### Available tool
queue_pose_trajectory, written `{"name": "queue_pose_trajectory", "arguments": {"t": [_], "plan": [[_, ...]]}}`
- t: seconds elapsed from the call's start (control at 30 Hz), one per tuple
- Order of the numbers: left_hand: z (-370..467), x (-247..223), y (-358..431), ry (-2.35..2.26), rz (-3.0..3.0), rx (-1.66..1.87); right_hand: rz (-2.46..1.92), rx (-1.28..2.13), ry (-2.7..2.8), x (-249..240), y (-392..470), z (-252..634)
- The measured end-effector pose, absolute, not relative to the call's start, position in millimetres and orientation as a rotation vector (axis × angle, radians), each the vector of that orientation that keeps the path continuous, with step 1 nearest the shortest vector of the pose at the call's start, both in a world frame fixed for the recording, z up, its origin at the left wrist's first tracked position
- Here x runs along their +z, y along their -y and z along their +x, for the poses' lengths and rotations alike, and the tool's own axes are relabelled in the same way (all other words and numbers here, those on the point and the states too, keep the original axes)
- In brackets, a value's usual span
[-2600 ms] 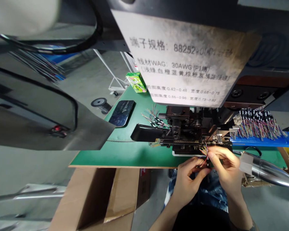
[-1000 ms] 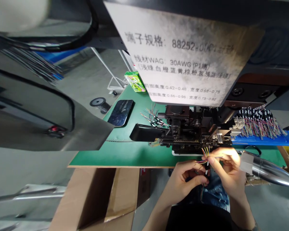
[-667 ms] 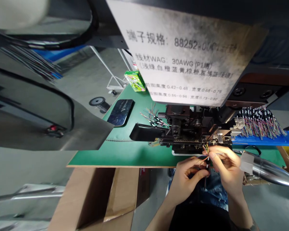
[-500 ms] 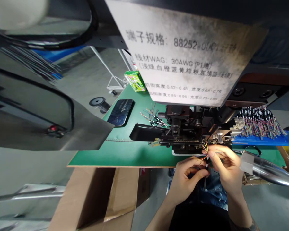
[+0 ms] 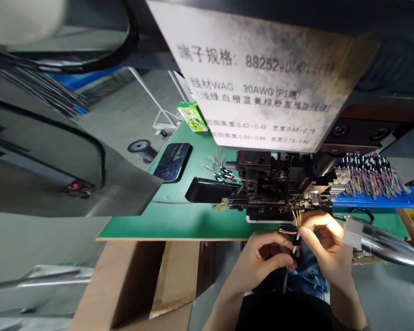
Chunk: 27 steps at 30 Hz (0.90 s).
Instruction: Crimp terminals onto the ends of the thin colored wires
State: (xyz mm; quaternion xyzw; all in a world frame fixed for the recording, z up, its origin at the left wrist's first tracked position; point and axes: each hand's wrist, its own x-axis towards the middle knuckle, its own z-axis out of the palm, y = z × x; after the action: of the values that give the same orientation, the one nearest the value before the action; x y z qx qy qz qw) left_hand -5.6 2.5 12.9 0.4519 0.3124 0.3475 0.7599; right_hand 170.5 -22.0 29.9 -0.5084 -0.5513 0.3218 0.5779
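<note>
Black-sleeved wire harness [image 5: 297,240] lay between left hand [image 5: 265,259], gripping its lower end, and right hand [image 5: 324,241], pinching its wires [image 5: 298,219].

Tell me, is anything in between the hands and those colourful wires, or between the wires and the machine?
Nothing visible. The left hand and right hand already hold the wire bundle, and I see nothing between its tips and the machine.

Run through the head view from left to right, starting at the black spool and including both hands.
Black spool → phone → small wire cluster → left hand → held wire bundle → right hand → shiny metal tube.
</note>
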Motion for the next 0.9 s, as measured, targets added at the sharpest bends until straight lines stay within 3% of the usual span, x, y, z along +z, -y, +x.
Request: {"name": "queue_pose_trajectory", "arguments": {"t": [0.23, 0.9], "plan": [[10, 9, -1, -0.834, 1.083, 0.938, -1.200, 0.904, 1.014, 27, 21, 158], [5, 12, 1, -0.868, 1.156, 0.960, -1.318, 0.741, 1.168, 23, 16, 166]]}}
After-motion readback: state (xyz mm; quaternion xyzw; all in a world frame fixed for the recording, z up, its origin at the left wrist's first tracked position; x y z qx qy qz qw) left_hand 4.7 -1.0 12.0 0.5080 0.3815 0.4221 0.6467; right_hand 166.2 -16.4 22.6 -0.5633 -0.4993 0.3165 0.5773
